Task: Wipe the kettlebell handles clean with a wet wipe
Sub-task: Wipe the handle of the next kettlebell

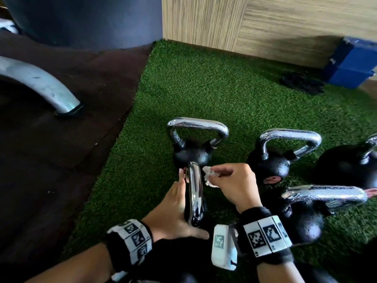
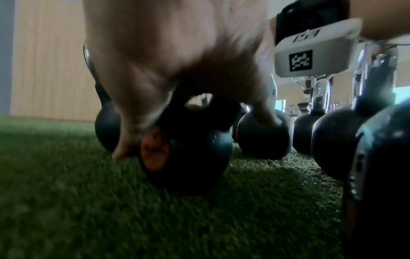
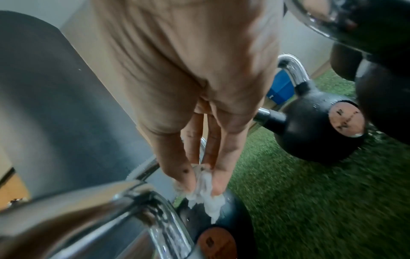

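Five kettlebells show in our head view on the green turf (image 1: 204, 82): one nearest us with its chrome handle (image 1: 195, 193) running end-on toward us, one upright just beyond it at twelve o'clock (image 1: 191, 154), and three more off toward three o'clock (image 1: 273, 162). One wet wipe (image 1: 209, 176) is in play, crumpled and white. Our right hand (image 1: 234, 184) pinches it between thumb and fingertips, just beside the far end of the nearest handle at its one o'clock; we cannot tell whether wipe and chrome touch. Our left hand (image 1: 173, 213) lies with fingers straight along the handle's nine o'clock side, thumb under its near end, steadying it. One blue box (image 1: 350, 64) sits by the wall at two o'clock.
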Available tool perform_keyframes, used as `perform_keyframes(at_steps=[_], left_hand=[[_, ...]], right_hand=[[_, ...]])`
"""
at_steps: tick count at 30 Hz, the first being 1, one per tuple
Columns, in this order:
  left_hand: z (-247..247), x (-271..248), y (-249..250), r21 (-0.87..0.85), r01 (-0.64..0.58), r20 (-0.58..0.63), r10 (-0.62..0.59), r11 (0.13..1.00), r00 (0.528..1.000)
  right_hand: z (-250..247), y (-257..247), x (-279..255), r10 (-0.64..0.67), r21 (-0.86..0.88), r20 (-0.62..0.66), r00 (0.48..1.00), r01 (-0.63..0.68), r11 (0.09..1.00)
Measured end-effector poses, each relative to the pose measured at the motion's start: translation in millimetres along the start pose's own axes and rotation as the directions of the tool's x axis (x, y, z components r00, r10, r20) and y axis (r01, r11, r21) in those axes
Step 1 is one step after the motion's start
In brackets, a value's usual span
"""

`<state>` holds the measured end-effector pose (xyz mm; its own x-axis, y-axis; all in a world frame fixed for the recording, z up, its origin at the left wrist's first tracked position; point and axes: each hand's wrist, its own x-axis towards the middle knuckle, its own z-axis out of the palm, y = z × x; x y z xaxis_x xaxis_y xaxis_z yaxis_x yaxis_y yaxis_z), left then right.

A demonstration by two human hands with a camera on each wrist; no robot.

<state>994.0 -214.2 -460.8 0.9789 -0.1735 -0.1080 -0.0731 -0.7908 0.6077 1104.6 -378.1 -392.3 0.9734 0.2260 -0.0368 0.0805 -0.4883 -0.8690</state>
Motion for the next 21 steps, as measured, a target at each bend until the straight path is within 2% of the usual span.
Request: perform_keyframes(at_steps=[2,4,6,9,14,19,21], left_hand=[[6.3,5.0,1.8,-0.010,-0.016,-0.137,0.014,1.000,0.990],[1.1,7.2,0.5,-0.009,-0.102,-0.205,0.098,0.995,0.974],[-11.4,8.2,-4.8,-0.165,-0.229,-0.232,0.188,0.959,0.955],[-28.7,6.2,-10.8,-0.340,-0.257,-0.175,0.208,0.904,0.962],[-29.1,8.7,-19.6,-0.373,-0.241,-0.100,0.219,0.896,0.970],[-23.8,9.5,-22.2,-0.419,-0.228,-0.131,0.190,0.879,0.973],[-25.0,10.2,-23.1,-0.420,-0.223,-0.141,0.180,0.880,0.974]], right_hand=[[7.4,9.7,-0.1,0.055,0.051,0.025,0.998,-0.056,0.997],[12.7,17.5,0.3,0.113,0.111,0.032,0.993,-0.116,0.987],[18.0,22.4,0.1,0.154,0.173,0.053,0.987,-0.161,0.972],[29.9,26.9,-1.7,0.177,0.205,0.092,0.980,-0.193,0.960],[43.1,28.9,-4.5,0.207,0.188,0.075,0.976,-0.217,0.958],[39.8,16.3,3.1,0.056,0.159,-0.069,0.996,-0.044,0.986],[41.5,13.5,3.0,0.029,0.183,-0.082,0.996,-0.014,0.983]])
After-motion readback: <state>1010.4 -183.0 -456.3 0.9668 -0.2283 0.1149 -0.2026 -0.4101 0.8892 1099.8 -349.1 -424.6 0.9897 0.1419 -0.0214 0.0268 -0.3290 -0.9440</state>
